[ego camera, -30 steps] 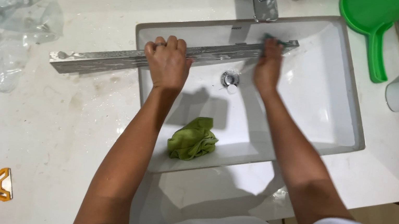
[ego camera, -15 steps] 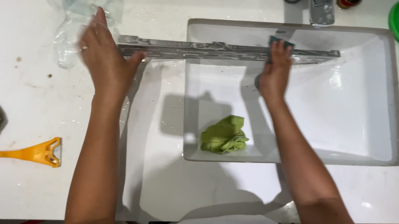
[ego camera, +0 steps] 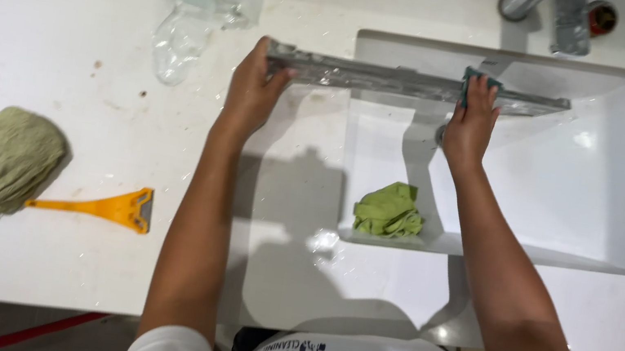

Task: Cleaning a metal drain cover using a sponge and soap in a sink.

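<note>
While hands [ego camera: 360, 104] outstretched, gripping grey strip [ego camera: 417, 84]

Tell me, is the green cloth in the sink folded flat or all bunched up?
Bunched up. The green cloth sits as a crumpled lump with creases and uneven edges, against the front wall of the sink, not spread out.

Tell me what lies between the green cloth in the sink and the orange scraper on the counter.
In the head view, the left forearm crosses between the green cloth and the orange scraper; otherwise only bare white counter.
</note>
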